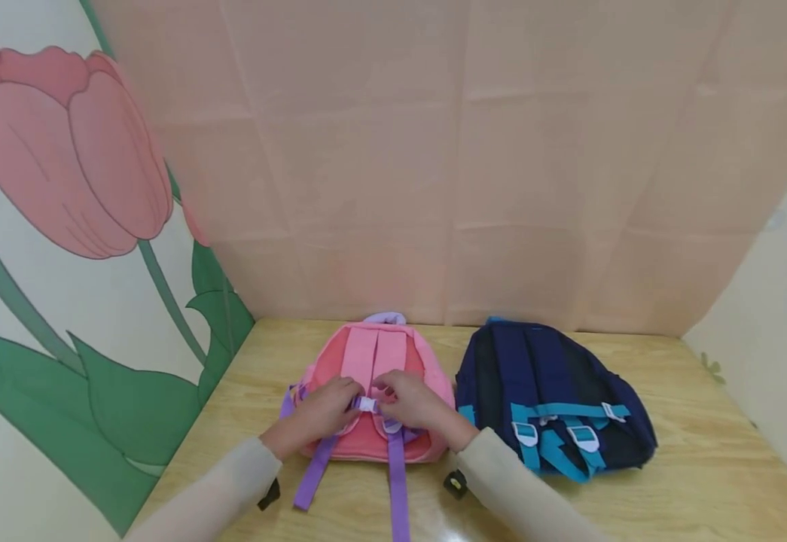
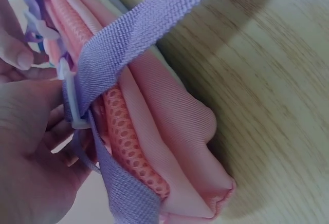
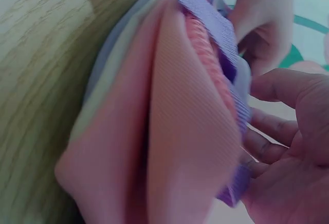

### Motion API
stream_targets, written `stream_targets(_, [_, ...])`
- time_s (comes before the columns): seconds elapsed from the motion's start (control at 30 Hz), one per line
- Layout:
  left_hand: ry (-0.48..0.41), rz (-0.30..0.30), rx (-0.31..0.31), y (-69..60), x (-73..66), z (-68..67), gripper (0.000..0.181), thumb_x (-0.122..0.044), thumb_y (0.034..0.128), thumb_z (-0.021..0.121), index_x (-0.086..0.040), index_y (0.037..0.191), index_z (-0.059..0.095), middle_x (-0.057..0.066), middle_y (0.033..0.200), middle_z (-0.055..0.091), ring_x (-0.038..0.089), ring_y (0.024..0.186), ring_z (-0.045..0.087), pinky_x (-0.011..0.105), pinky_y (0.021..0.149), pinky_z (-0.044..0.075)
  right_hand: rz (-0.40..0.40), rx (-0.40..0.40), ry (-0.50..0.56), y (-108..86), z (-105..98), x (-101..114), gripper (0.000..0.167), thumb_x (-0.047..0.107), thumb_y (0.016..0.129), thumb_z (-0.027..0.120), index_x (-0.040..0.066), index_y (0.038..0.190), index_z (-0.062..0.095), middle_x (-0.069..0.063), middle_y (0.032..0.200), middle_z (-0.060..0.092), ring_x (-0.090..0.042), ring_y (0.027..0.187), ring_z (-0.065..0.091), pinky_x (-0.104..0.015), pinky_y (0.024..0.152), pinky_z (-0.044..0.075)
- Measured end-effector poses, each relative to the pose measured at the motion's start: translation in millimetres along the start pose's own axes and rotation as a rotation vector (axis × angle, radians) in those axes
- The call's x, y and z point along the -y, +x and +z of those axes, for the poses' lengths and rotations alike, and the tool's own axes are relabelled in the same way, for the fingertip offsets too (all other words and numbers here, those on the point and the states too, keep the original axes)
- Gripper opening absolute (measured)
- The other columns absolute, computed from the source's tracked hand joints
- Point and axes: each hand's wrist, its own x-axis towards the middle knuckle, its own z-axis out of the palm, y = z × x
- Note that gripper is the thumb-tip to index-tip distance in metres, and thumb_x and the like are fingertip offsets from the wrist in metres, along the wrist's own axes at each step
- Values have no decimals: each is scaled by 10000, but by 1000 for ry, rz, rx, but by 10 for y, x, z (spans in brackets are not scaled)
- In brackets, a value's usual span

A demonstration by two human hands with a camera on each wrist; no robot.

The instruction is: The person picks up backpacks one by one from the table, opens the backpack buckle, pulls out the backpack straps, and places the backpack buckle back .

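A pink backpack (image 1: 427,361) with purple straps lies with its shoulder-strap side up. Across its straps runs a chest strap with a pale buckle (image 1: 367,404), its halves together. My left hand (image 1: 325,409) pinches the chest strap at the buckle's left end. On the other side is my right hand (image 1: 416,403), its fingers loosely bent near the buckle's right end. In the left wrist view, a white strap adjuster (image 2: 76,100) on a purple strap lies against the left hand. The right wrist view has the right fingers (image 3: 267,136) spread beside the pack; the strap hides their tips.
A navy backpack (image 1: 529,354) with turquoise straps and white adjusters lies to the right on the wooden table (image 1: 698,452). Purple strap ends (image 1: 398,489) hang towards the front. A plain pinkish-brown backdrop (image 1: 366,165) stands behind; a tulip-patterned wall (image 1: 68,150) rises at the left.
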Motion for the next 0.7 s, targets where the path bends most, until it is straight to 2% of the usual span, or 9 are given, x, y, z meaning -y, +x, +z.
stream_targets(0.13, [-27,-8,-10,-4,31,49,215,-153,927,744,-71,1116,682,24,1028,660,184,987,611,352,885,532,44,10,-23,79,95,2,357,149,900,752,38,1233,684,-58,1059,690,-178,955,633,-359,839,550])
stream_targets(0.37, [-69,-50,-37,-32,68,132,218,-165,935,740,-91,1136,701,8,1035,677,160,989,614,347,881,532,62,1,-103,148,218,-39,192,184,850,799,131,1022,733,36,861,612,-118,775,545,-285,716,486])
stream_targets(0.5, [-79,-69,-38,-45,78,158,240,-186,936,740,-101,1157,703,8,1054,686,156,1002,619,350,887,533,50,-12,-111,159,264,-55,159,168,832,807,138,959,717,31,838,601,-117,750,534,-280,695,473])
stream_targets(0.7, [-98,-81,-23,-53,93,151,245,-198,935,743,-100,1156,706,16,1070,698,163,1016,629,357,900,533,91,-12,-119,188,313,-70,151,196,835,807,173,917,682,59,824,587,-110,753,539,-276,689,474])
